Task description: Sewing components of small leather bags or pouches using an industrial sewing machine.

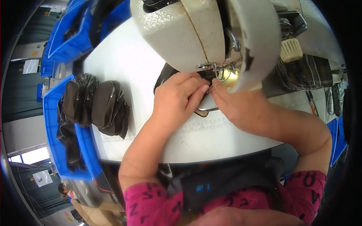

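Note:
A pale sewing machine (177, 35) stands over the white table, its lamp lighting the needle area. A dark fabric piece (162, 77) lies beneath its head, mostly covered by my hands. My left hand (176, 94) is closed on this fabric, thumb and fingers pinched together left of the needle. From the other side, my right hand (239, 107) holds the fabric with its fingers pressed together, tips close beside the presser foot. A small tan-edged part (201, 112) of the work shows below, between the hands.
Stacked dark zippered pouches (107, 107) sit on the table's left. Beside them a blue bin (51, 124) holds more dark pieces; another blue bin (71, 45) stands farther back. Dark fabric (307, 71) lies at right, near scissors (312, 102). A ruler strip (188, 128) crosses the tabletop.

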The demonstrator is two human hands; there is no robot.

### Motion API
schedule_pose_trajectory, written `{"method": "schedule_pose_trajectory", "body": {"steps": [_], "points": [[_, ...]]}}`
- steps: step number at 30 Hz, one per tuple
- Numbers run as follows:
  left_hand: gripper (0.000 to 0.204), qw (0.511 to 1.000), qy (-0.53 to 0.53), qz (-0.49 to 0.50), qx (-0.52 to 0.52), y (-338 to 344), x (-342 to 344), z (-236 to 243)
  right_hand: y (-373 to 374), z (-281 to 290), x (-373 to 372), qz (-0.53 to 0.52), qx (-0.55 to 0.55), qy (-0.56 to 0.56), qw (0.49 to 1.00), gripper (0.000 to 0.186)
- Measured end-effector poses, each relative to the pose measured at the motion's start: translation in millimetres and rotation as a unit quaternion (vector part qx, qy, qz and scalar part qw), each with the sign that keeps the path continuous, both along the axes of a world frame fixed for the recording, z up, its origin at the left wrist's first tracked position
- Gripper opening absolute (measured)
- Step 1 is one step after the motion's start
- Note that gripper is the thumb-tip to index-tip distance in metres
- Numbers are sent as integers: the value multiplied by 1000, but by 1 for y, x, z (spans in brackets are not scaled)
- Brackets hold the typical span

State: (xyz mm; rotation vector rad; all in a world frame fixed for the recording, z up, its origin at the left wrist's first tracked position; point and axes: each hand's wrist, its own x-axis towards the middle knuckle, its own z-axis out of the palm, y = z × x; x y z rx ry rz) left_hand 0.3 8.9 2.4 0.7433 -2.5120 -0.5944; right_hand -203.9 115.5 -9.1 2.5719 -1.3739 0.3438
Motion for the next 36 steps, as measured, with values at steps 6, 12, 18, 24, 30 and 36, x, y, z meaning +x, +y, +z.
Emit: {"method": "schedule_pose_trajectory", "body": {"steps": [6, 12, 18, 24, 30, 36], "points": [[21, 994, -5, 67, -87, -14, -12, -16, -1, -3, 3, 5, -23, -6, 1000, 42], [10, 981, -3, 38, -189, -18, -21, -19, -3, -8, 5, -1, -48, 3, 999, 38], [9, 976, -16, 130, -172, -3, -26, -17, -2, -12, 5, -1, -37, -3, 999, 38], [18, 976, -32, 109, -183, -3, -21, -21, -2, -15, 4, 4, -49, -20, 999, 35], [46, 972, -80, 6, -223, -8, -12, -22, -1, -11, 5, 1, -24, -30, 999, 18], [43, 971, -92, 33, -218, -4, -11, -24, -1, -4, 4, 11, 13, -37, 999, 21]]}}
